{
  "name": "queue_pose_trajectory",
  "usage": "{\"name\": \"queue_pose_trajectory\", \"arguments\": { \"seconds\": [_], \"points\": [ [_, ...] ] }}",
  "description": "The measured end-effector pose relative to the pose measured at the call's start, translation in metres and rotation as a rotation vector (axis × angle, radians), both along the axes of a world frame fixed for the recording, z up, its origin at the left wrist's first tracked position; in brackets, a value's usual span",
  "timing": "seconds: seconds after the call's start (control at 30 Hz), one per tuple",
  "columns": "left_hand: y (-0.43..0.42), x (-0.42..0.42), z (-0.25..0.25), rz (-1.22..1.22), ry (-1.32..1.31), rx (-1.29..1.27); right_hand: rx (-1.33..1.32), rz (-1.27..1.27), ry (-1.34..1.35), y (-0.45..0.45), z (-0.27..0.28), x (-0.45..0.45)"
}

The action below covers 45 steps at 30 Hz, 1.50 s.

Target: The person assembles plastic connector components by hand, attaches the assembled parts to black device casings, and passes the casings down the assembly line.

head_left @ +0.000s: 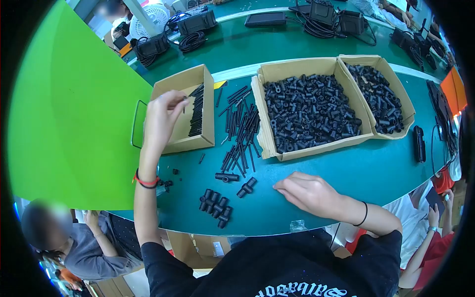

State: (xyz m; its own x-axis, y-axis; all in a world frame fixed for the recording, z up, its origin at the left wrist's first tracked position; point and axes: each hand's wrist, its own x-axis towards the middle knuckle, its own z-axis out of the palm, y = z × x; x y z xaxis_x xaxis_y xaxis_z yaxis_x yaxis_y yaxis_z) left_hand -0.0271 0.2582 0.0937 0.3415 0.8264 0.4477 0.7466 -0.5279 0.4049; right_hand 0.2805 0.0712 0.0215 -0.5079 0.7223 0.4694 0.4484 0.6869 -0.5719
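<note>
My left hand [167,113] is raised over a cardboard box [190,144] that holds a row of thin black rods [197,111]. Its thumb and fingers pinch a small dark piece [184,105], too small to name. Low above the green table, my right hand [311,195] is closed, fingertips together; whatever they hold, if anything, is hidden. Between the hands lie loose black rods [241,131] and a small spring [202,158]. Nearer my body are black T-shaped fittings: one lying sideways [227,176], one tilted [246,187] and a cluster of several [215,208].
A large cardboard box [269,133] and a smaller one [406,111], both full of black fittings, stand at the back right. A green panel [79,114] borders the left side. Black devices with cables [321,15] lie on the far table. Other people [99,242] sit on both sides.
</note>
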Motion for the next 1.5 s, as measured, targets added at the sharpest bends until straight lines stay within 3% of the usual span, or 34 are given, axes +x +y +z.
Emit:
{"name": "queue_pose_trajectory", "arguments": {
  "seconds": [0.17,0.23,0.3,0.33,0.4,0.43,0.5,0.53,0.6,0.63,0.7,0.73,0.83,0.9,0.93,1.1,1.37,1.47,1.5],
  "points": [
    [0.021,0.012,-0.015,-0.079,0.199,-0.133,0.001,-0.006,-0.013,0.003,0.0,0.002],
    [0.026,0.022,-0.019,-0.12,0.18,-0.087,0.017,-0.018,-0.013,0.003,0.0,0.002],
    [0.024,0.038,-0.011,-0.137,-0.043,0.255,-0.009,-0.028,-0.031,0.003,0.002,0.002],
    [0.02,0.047,-0.004,-0.162,-0.159,0.219,-0.008,-0.028,-0.032,0.003,0.002,0.002],
    [0.01,0.062,0.008,-0.206,-0.113,0.124,0.006,-0.027,-0.028,0.004,0.001,0.0],
    [0.012,0.067,0.005,-0.234,-0.021,0.036,0.006,-0.027,-0.033,0.005,0.001,0.0],
    [0.016,0.076,-0.011,-0.245,0.343,0.134,0.04,-0.018,-0.057,0.006,-0.001,0.0],
    [0.017,0.084,-0.019,-0.222,0.382,0.083,0.038,-0.022,-0.062,0.006,-0.002,-0.001],
    [0.019,0.099,-0.032,-0.132,0.525,0.041,0.273,0.008,-0.199,0.007,-0.005,-0.003],
    [0.022,0.103,-0.04,-0.139,0.504,0.075,0.275,0.0,-0.204,0.007,0.0,-0.006],
    [0.025,0.105,-0.048,-0.123,0.484,0.113,0.623,0.045,-0.216,0.011,0.02,-0.018],
    [0.026,0.105,-0.051,-0.099,0.469,0.147,0.654,0.036,-0.171,0.017,0.032,-0.023],
    [0.019,0.099,-0.042,-0.113,0.414,0.102,0.485,-0.083,-0.199,0.054,0.073,-0.029],
    [0.02,0.089,-0.029,-0.081,0.375,0.147,0.218,-0.147,-0.045,0.104,0.081,-0.036],
    [0.014,0.086,-0.012,-0.038,0.351,0.14,0.248,-0.179,-0.066,0.13,0.081,-0.036],
    [-0.004,0.05,0.051,-0.333,-0.12,-0.476,0.067,-0.113,-0.459,0.225,0.056,-0.039],
    [0.007,0.038,0.045,-0.278,0.062,-0.444,0.031,-0.061,-0.796,0.257,0.037,-0.067],
    [0.01,0.04,0.041,-0.283,-0.167,-0.382,0.099,-0.158,-0.773,0.247,0.054,-0.064],
    [0.013,0.039,0.04,-0.33,-0.27,-0.391,0.125,-0.145,-0.568,0.248,0.058,-0.058]
  ]
}}
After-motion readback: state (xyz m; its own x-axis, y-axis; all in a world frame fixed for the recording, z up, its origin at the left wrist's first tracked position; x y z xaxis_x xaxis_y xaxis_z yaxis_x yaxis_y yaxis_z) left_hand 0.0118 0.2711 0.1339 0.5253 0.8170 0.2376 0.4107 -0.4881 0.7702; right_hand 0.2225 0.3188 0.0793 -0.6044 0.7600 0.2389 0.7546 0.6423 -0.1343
